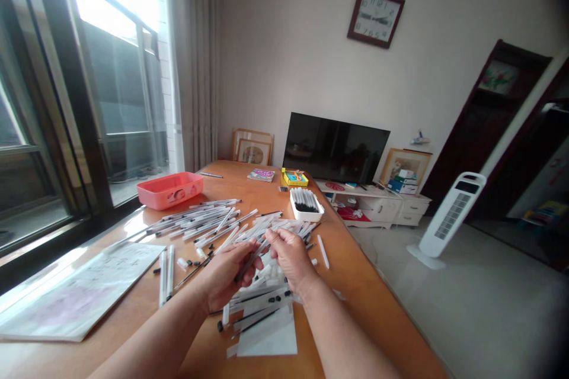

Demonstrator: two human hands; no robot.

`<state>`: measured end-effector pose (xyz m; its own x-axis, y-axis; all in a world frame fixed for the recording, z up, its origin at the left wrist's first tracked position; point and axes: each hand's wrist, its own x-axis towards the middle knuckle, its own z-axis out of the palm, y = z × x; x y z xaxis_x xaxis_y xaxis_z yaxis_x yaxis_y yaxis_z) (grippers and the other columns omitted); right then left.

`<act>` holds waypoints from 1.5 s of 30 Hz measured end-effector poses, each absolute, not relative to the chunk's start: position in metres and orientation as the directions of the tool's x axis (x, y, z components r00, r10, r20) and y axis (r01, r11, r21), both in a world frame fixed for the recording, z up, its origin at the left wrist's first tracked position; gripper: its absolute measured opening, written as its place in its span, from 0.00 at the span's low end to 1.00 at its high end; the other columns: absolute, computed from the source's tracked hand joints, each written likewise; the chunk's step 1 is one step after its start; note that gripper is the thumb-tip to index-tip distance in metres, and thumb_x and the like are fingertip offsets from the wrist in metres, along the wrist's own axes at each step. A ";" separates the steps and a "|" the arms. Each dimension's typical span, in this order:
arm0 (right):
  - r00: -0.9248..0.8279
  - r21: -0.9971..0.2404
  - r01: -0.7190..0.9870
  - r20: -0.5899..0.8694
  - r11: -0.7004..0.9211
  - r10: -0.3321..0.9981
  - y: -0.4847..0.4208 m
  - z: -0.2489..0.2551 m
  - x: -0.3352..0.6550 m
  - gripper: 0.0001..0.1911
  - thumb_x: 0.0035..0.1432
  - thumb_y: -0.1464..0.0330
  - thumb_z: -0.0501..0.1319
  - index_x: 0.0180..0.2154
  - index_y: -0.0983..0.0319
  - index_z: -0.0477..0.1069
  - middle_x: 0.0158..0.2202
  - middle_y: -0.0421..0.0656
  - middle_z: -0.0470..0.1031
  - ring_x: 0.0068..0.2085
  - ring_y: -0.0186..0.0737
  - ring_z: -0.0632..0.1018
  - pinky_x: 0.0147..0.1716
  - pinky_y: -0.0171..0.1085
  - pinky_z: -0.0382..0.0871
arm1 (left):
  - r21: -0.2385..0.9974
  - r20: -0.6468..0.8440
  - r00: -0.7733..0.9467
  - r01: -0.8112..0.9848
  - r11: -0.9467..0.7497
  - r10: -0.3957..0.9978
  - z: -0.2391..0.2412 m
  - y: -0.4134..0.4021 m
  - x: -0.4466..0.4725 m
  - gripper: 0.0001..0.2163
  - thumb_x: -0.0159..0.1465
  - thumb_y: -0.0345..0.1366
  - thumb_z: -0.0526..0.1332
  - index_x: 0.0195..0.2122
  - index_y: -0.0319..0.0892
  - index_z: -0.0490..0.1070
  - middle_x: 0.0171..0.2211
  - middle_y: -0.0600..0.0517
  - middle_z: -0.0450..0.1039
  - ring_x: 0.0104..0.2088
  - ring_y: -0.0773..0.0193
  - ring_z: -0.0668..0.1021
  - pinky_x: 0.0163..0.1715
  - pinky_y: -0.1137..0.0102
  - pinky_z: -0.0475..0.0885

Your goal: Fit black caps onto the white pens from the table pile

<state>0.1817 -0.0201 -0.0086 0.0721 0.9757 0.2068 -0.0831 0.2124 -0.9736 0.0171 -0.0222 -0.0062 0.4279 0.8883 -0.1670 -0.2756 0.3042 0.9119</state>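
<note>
In the middle of the head view, my left hand (226, 272) is closed around the lower part of a pen (256, 256) with a dark end. My right hand (291, 254) pinches the pen's upper end, its fingers partly hidden. Around both hands lie many loose clear pen barrels (195, 225), with thin dark refills (255, 324) and small black plugs (220, 326) among them. White translucent caps (269, 275) are heaped just under my hands. A sheet of white paper (271, 337) lies beneath some of these parts.
A white tray (306, 214) of pens stands beyond my right hand. On the left are a pink box (169, 190) and a large booklet (71, 296). A yellow box (294, 177) and a small book (261, 175) sit at the far end. The table's right edge (382, 284) runs beside my right arm.
</note>
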 end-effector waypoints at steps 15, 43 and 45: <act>0.349 -0.873 -0.433 0.069 0.226 0.934 -0.005 -0.009 0.200 0.22 0.50 0.52 0.72 0.33 0.63 0.74 0.21 0.39 0.72 0.18 0.26 0.61 0.16 0.29 0.49 | 0.991 0.014 0.349 -0.128 0.033 0.937 -0.006 -0.023 0.018 0.18 0.63 0.51 0.65 0.30 0.42 0.65 0.24 0.57 0.67 0.18 0.73 0.64 0.19 0.75 0.56; 0.375 -0.900 -0.335 0.145 0.280 0.915 -0.007 -0.010 0.203 0.23 0.55 0.48 0.69 0.35 0.62 0.74 0.25 0.40 0.74 0.21 0.29 0.66 0.18 0.29 0.58 | 0.993 0.040 0.341 -0.120 0.001 0.939 -0.003 -0.023 0.016 0.20 0.60 0.55 0.67 0.31 0.41 0.68 0.25 0.55 0.70 0.19 0.72 0.65 0.20 0.75 0.54; 0.360 -0.897 -0.342 0.150 0.280 0.921 -0.006 -0.010 0.204 0.23 0.55 0.48 0.69 0.36 0.62 0.75 0.24 0.40 0.73 0.21 0.29 0.66 0.18 0.29 0.57 | 0.994 0.038 0.355 -0.113 0.003 0.934 -0.003 -0.023 0.016 0.20 0.61 0.54 0.66 0.30 0.41 0.68 0.25 0.54 0.71 0.19 0.72 0.65 0.21 0.74 0.55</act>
<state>0.2037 -0.0063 -0.0100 0.3601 0.9207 0.1503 -0.3419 0.2802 -0.8970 0.0156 -0.0234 -0.0029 0.3551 0.9341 0.0378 -0.1128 0.0026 0.9936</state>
